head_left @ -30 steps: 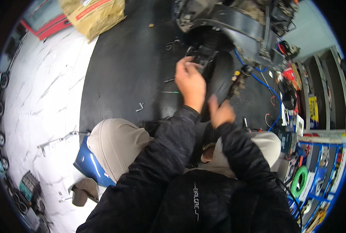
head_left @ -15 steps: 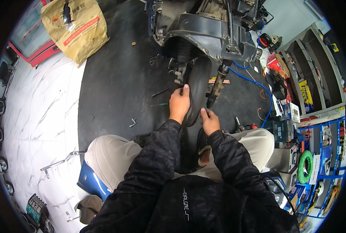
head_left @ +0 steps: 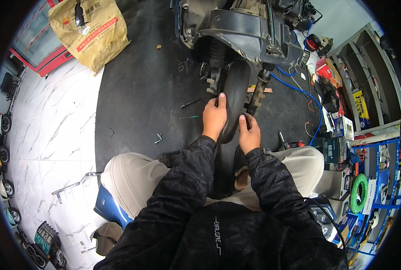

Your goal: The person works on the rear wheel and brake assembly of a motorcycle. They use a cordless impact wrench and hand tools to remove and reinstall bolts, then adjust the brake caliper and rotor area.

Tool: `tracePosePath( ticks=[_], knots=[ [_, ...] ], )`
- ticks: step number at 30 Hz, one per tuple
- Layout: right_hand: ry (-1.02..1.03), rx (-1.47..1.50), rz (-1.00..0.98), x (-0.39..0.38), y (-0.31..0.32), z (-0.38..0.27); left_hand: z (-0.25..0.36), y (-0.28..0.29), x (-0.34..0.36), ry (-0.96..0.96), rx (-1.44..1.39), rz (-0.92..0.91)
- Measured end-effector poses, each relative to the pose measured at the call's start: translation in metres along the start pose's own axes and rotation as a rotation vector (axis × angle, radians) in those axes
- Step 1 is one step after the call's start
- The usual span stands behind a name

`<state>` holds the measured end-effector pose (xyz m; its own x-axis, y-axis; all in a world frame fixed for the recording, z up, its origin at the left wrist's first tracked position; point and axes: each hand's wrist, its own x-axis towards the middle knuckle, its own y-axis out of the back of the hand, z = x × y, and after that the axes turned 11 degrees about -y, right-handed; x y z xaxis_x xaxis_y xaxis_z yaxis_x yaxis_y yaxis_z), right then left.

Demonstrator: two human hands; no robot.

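Observation:
An upright front wheel with a black tyre (head_left: 237,83) stands between two fork legs, under the black front bodywork (head_left: 236,36) of a scooter-like vehicle. My left hand (head_left: 214,119) is closed against the wheel's left side, thumb upward, just below the left fork leg (head_left: 213,78). Its other fingertips are hidden. On the wheel's other side my right hand (head_left: 250,133) has its fingers curled in, close to the lower end of the right fork leg (head_left: 259,90). Whatever it pinches is too small or covered.
A green-handled screwdriver (head_left: 190,117), a dark rod-like part (head_left: 190,103) and bolts (head_left: 159,138) lie on the black mat (head_left: 133,103). A blue hose (head_left: 299,95) curves at the right, before crowded shelves (head_left: 371,90). A yellow sack (head_left: 92,38) lies at far left.
The view has shifted slightly, so the vehicle sits a little higher and farther right. My right hand has moved a bit forward toward the right fork leg's lower end. My left hand stays at the wheel.

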<state>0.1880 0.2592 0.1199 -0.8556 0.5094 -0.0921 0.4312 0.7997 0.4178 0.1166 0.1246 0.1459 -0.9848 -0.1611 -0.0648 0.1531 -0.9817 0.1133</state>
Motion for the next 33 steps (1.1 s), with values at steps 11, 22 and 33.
tracePosePath(
  ticks=[11, 22, 33],
  knots=[
    [-0.105, -0.027, -0.033, 0.008, 0.003, -0.004, -0.006, 0.001, 0.003, 0.018, -0.012, -0.01],
    [-0.091, 0.055, -0.051, 0.009, 0.001, -0.003, -0.004, 0.001, 0.001, 0.027, 0.029, -0.015],
    [-0.109, 0.051, -0.054, 0.011, -0.002, 0.005, -0.009, 0.0, 0.002, 0.035, 0.033, -0.015]
  ],
)
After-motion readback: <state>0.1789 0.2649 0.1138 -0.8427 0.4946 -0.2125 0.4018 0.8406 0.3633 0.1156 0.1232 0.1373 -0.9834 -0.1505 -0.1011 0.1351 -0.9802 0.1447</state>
